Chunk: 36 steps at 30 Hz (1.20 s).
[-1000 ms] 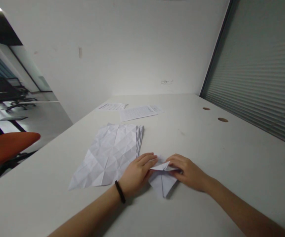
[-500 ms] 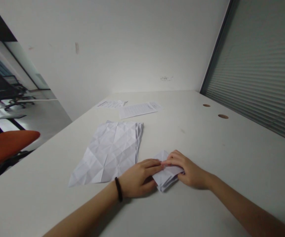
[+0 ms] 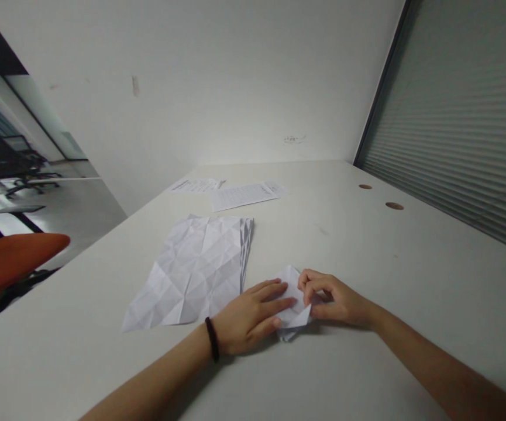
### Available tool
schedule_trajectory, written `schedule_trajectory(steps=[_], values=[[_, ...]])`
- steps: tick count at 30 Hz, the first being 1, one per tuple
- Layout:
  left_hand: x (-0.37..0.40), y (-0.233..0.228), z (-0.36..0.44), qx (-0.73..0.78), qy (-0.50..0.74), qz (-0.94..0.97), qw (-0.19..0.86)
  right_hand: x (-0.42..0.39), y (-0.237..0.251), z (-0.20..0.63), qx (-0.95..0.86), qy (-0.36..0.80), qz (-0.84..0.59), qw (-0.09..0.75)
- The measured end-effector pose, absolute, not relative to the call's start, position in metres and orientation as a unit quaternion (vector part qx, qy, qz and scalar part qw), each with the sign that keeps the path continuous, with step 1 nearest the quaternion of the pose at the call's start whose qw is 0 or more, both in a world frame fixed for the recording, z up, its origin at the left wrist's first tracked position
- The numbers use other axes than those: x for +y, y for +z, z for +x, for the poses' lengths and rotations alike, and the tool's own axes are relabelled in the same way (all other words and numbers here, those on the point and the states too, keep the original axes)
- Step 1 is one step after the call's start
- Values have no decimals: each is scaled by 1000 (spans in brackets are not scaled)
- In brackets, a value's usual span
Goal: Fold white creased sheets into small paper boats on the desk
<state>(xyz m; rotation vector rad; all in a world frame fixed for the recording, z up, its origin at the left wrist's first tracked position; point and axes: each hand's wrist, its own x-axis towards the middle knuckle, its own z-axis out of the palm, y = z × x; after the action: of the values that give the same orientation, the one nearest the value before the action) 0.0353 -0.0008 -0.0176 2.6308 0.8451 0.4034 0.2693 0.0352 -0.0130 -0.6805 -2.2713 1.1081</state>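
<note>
My left hand [image 3: 253,317] lying open on the folded paper [image 3: 294,314], my right hand [image 3: 338,301] pinching its flap [image 3: 305,316], creased sheets [image 3: 195,269] toward the left edge of the desk [image 3: 349,374]

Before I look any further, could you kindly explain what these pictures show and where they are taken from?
There is no machine here: these are a person's two bare hands, seen from a camera worn on their head, looking forward and down. On the white table, the left hand, with a dark wristband, lies on a piece of folded paper. The right hand has its fingertips at the paper's right edge; whether they pinch it is hard to tell. Creased sheets lie stacked to the left, with printed papers farther back.
</note>
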Motion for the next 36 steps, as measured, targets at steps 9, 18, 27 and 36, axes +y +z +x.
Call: schedule_trajectory(steps=[9,18,27,36], values=[[-1,-24,40,312,223,909,166,28,-37,247,-824,221,-417,313],[-1,-19,43,342,200,917,44,40,-40,257,-774,281,-451,343],[6,-21,37,407,313,853,96,42,-34,253,-506,555,-420,510],[6,-24,48,433,493,549,518,28,-41,240,-564,593,-374,436]])
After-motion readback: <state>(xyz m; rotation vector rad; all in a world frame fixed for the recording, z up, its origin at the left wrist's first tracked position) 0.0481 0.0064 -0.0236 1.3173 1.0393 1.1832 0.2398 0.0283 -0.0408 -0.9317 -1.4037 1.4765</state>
